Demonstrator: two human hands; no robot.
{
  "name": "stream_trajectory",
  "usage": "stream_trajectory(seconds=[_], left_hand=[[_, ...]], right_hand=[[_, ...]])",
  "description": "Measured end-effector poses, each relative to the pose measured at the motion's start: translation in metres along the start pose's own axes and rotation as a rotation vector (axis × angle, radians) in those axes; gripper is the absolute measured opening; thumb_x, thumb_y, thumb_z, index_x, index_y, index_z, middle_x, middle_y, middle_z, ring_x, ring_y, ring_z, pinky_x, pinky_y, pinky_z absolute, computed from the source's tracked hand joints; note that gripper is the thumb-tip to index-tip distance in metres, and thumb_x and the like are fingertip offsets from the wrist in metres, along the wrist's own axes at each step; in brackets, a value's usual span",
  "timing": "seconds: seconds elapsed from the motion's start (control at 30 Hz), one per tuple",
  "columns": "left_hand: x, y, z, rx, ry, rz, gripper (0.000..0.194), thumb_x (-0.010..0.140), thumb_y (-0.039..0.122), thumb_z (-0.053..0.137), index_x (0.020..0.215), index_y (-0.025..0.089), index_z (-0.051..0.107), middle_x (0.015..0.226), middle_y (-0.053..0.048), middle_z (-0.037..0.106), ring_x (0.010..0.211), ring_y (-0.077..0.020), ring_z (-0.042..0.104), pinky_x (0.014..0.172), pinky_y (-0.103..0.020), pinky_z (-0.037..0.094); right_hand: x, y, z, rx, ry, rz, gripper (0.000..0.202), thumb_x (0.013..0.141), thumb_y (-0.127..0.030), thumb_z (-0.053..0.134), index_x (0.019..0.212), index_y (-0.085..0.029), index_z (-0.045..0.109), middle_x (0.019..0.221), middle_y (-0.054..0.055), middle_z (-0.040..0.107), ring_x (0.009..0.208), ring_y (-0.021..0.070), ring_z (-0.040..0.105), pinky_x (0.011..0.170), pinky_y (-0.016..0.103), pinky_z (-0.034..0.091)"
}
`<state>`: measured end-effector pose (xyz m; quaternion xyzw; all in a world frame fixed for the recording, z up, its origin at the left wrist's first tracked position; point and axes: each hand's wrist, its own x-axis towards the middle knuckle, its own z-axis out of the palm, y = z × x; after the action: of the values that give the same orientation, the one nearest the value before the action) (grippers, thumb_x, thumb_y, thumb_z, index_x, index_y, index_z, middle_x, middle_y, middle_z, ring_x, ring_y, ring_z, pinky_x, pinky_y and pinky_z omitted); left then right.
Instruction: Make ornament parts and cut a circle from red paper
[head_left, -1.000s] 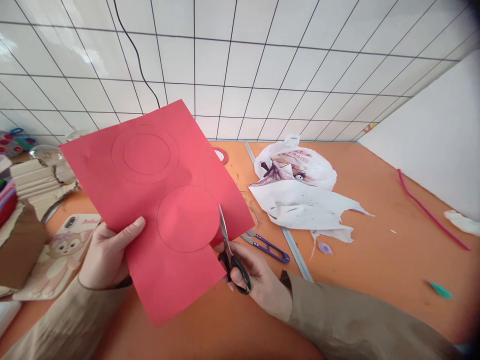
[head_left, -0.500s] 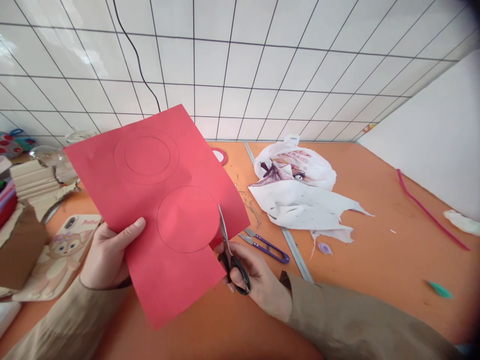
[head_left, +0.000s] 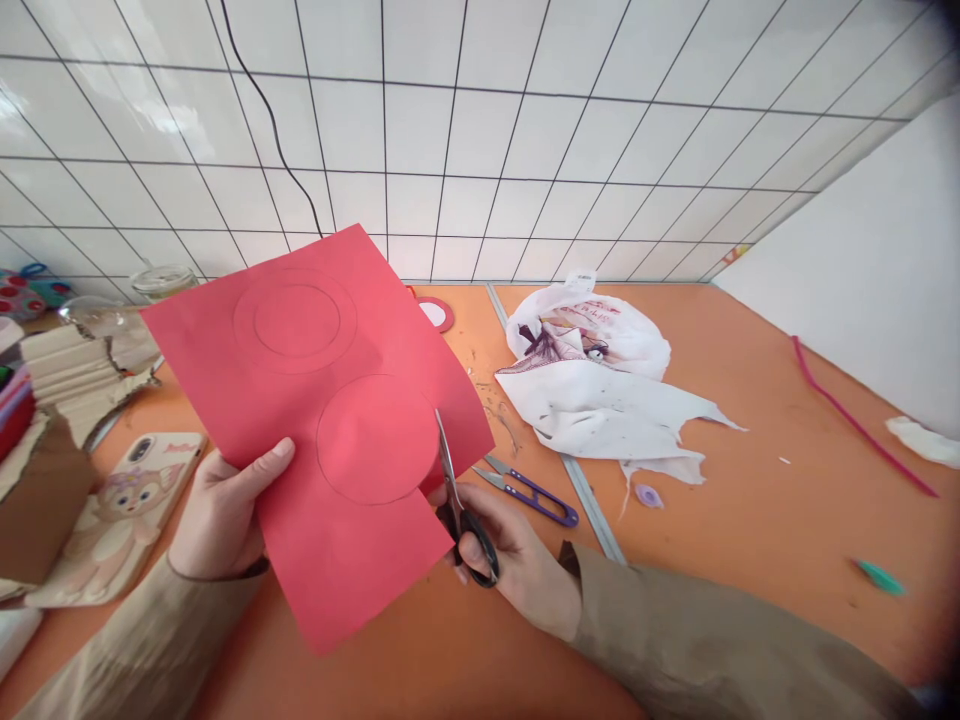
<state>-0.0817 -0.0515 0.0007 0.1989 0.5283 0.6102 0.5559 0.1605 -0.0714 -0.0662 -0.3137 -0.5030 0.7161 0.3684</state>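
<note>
A large red sheet of paper (head_left: pixel 300 500) is held up over the orange table. It bears two drawn concentric circles at the top and one larger drawn circle below. My left hand (head_left: pixel 225 510) pinches its left edge, thumb on top, fingers hidden underneath. My right hand (head_left: pixel 517 560) grips black-handled scissors (head_left: pixel 476 545), their blades at the right edge of the larger circle. A cut runs from the paper's lower right edge along that circle. Purple thread snips (head_left: pixel 536 495) lie on the table just beyond my right hand.
A white plastic bag (head_left: pixel 600 400) and a purple bobbin (head_left: pixel 649 496) lie right of the paper. Cardboard pieces (head_left: pixel 71 375), a phone case (head_left: pixel 127 500) and a glass jar (head_left: pixel 161 282) stand or lie left. A pink pipe cleaner (head_left: pixel 862 425) lies far right.
The upper part of the red paper has tipped slightly down and its left side has shifted right with my left hand. The scissors and my right hand have barely moved.
</note>
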Motion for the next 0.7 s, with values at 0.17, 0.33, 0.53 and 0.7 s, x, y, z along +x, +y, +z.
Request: stream_trajectory(seconds=[0.17, 0.33, 0.53, 0.7], left_hand=[[-0.0002, -0.0031, 0.0004, 0.026, -0.022, 0.052, 0.028, 0.062, 0.022, 0.087, 0.086, 0.014, 0.075, 0.090, -0.011, 0.079, 0.089, -0.0334, 0.075, 0.081, -0.043, 0.064], [-0.0008, -0.0054, 0.0012, 0.034, -0.033, 0.079, 0.027, 0.062, 0.023, 0.087, 0.086, 0.015, 0.076, 0.091, -0.011, 0.079, 0.098, -0.0357, 0.072, 0.085, -0.044, 0.062], [-0.0008, -0.0049, 0.0012, 0.042, -0.044, 0.089, 0.029, 0.061, 0.023, 0.088, 0.084, 0.014, 0.075, 0.091, -0.010, 0.079, 0.097, -0.0352, 0.073, 0.084, -0.042, 0.063], [0.0002, -0.0056, 0.0002, 0.027, -0.024, 0.084, 0.033, 0.060, 0.023, 0.088, 0.089, 0.016, 0.075, 0.093, -0.009, 0.079, 0.100, -0.0353, 0.072, 0.083, -0.043, 0.063]], right_hand=[[0.0017, -0.0054, 0.0008, -0.018, -0.002, -0.030, 0.052, 0.082, -0.065, 0.064, 0.104, -0.019, 0.056, 0.080, -0.001, 0.048, 0.058, 0.0079, 0.045, 0.055, 0.025, 0.039], [0.0013, -0.0091, 0.0016, -0.048, -0.014, -0.063, 0.053, 0.084, -0.066, 0.061, 0.108, -0.018, 0.056, 0.081, 0.000, 0.047, 0.058, 0.0084, 0.046, 0.055, 0.026, 0.041], [0.0013, -0.0059, 0.0001, -0.054, -0.023, -0.108, 0.047, 0.088, -0.061, 0.059, 0.104, -0.018, 0.058, 0.080, -0.001, 0.045, 0.058, 0.0082, 0.046, 0.055, 0.025, 0.041], [0.0001, -0.0030, -0.0011, -0.026, -0.019, -0.068, 0.051, 0.086, -0.063, 0.060, 0.111, -0.018, 0.056, 0.083, 0.000, 0.046, 0.058, 0.0074, 0.045, 0.054, 0.025, 0.040]])
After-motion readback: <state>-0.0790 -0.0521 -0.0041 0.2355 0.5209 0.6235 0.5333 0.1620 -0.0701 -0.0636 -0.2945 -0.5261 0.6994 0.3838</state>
